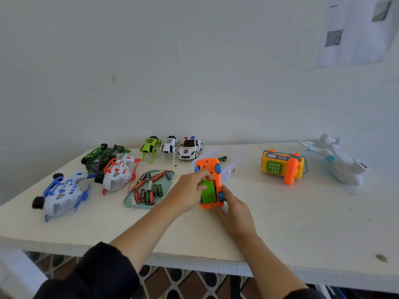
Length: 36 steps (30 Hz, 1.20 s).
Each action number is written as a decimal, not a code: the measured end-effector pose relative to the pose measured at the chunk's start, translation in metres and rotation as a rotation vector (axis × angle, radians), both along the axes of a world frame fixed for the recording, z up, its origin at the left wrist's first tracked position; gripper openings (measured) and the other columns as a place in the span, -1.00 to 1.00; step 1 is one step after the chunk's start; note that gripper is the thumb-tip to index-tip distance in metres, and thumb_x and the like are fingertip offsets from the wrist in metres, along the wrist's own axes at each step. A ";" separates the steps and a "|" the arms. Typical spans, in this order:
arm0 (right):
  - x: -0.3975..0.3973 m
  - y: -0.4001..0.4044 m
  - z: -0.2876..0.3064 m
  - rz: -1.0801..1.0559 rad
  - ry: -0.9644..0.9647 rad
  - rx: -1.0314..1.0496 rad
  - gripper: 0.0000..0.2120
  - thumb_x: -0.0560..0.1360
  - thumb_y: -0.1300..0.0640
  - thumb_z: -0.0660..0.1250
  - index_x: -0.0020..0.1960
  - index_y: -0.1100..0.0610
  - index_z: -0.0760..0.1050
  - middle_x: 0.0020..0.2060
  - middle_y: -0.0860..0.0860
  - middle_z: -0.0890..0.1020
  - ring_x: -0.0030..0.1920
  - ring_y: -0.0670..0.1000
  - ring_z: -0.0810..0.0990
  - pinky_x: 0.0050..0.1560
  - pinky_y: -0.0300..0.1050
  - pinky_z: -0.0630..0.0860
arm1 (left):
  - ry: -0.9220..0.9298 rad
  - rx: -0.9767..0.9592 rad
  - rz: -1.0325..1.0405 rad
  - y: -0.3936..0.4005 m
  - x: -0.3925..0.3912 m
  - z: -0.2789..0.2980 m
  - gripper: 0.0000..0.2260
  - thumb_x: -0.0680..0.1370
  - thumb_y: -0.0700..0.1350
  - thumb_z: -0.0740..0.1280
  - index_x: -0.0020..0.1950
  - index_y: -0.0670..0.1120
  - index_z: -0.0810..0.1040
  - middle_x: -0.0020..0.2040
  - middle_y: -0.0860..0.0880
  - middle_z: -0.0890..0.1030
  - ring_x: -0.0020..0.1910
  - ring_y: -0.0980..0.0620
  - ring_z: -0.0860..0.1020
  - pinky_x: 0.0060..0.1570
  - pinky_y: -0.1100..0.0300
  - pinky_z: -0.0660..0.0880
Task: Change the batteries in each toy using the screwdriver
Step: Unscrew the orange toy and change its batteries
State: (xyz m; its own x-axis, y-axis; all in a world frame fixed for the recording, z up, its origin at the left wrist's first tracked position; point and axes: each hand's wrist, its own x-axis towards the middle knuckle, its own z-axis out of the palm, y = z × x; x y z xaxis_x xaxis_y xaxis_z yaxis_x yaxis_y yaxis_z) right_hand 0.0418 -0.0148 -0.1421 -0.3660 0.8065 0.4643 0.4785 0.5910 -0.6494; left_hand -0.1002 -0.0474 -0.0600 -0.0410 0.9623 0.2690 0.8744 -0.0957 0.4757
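Your head camera looks forward and down, close over the white table [280, 223], facing the wall [194, 72].

1. White table [269, 214], its top scuffed, set against a wall.
2. Left end: blue-and-white helicopter [59, 196], red-and-white helicopter [117, 174] and green helicopter [101, 156], close together.
3. Back edge: green robot dog [150, 146], white robot dog [169, 146] and police car [190, 148] in a row.
4. Teal tray [127, 201] holding loose batteries [149, 186].
5. Centre: orange toy [208, 167], underside up, on a clear plastic bag [228, 171]; dark screwdriver [222, 158] just behind.
6. Right: yellow toy phone [280, 166]; white airplane [339, 160] at the far end.
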 end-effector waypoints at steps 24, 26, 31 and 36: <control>-0.001 0.005 -0.008 -0.013 0.002 0.045 -0.45 0.50 0.05 0.37 0.40 0.24 0.33 0.03 0.17 0.63 -0.05 0.19 0.62 -0.08 0.01 0.53 | 0.029 0.268 0.044 0.006 0.005 -0.032 -0.59 0.49 -0.27 0.35 0.34 -0.07 0.46 -0.01 0.04 0.43 -0.19 0.06 0.45 -0.09 0.20 0.44; -0.001 0.006 -0.010 -0.016 0.011 0.069 -0.47 0.46 0.09 0.40 0.36 0.27 0.38 -0.03 0.19 0.65 -0.12 0.21 0.64 -0.17 0.02 0.54 | -0.108 0.353 0.123 0.006 0.007 -0.038 -0.56 0.46 -0.24 0.41 0.32 -0.11 0.41 -0.04 0.04 0.43 -0.22 0.08 0.44 -0.14 0.18 0.46; -0.002 0.008 -0.012 -0.039 0.008 0.108 -0.47 0.46 0.05 0.40 0.35 0.26 0.40 -0.03 0.16 0.66 -0.12 0.18 0.64 -0.17 -0.07 0.52 | -0.527 0.319 0.374 0.015 0.012 -0.035 -0.45 0.45 -0.10 0.45 0.36 -0.10 0.30 0.14 0.01 0.38 -0.01 0.09 0.42 -0.09 0.36 0.39; -0.001 0.007 -0.010 -0.014 0.020 0.058 -0.45 0.50 0.04 0.36 0.41 0.22 0.32 0.06 0.15 0.63 -0.02 0.17 0.62 -0.05 -0.04 0.50 | -0.680 0.100 0.281 0.022 0.013 -0.043 -0.79 0.53 -0.06 0.36 0.14 0.01 0.47 0.08 -0.01 0.59 0.12 -0.04 0.55 0.13 -0.07 0.51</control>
State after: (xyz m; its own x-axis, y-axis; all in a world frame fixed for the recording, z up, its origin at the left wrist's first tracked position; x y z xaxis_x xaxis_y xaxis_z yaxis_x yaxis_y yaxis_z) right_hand 0.0405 -0.0081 -0.1520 -0.3455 0.7827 0.5177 0.4742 0.6217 -0.6234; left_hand -0.0877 -0.0251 -0.1029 -0.4709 0.8631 0.1826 0.3881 0.0168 0.9215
